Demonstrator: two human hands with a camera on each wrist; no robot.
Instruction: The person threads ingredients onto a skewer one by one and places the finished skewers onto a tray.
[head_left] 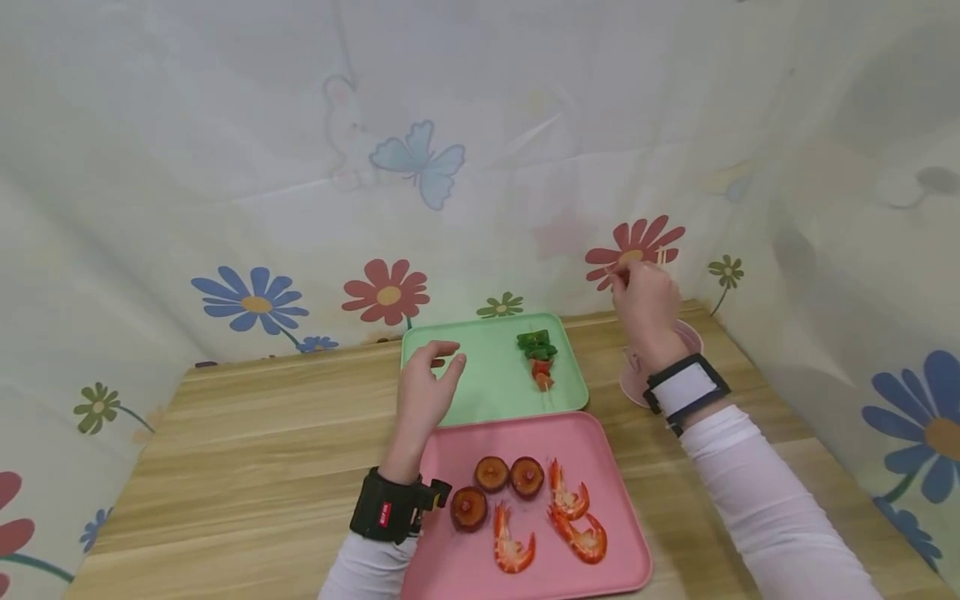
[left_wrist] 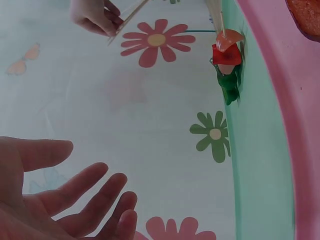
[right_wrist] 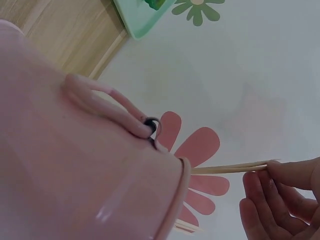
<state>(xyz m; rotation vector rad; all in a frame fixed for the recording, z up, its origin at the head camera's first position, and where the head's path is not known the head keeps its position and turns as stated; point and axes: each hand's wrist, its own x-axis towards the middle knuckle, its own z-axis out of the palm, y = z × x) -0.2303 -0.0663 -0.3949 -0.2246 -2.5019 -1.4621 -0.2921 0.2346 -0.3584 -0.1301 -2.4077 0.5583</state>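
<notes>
At the back right my right hand (head_left: 648,304) is raised over a pink bucket-like cup (right_wrist: 100,160) with a side handle. Its thumb and fingers pinch thin wooden skewers (right_wrist: 230,167), whose other ends reach behind the cup's rim in the right wrist view. More skewer tips (right_wrist: 186,226) stick out past that rim. My left hand (head_left: 427,392), its fingers parted and loosely bent, hovers over the left side of the green tray (head_left: 491,375) and holds nothing. On that tray's right side lies a skewer of green and red pieces (head_left: 538,358).
Nearest me is a pink tray (head_left: 626,542), up against the green one. It carries three round brown mushroom caps (head_left: 492,473) and three orange shrimp (head_left: 512,546). A wood-grain table (head_left: 285,467) lies below, with a flower-printed cloth (head_left: 487,225) behind and at the sides.
</notes>
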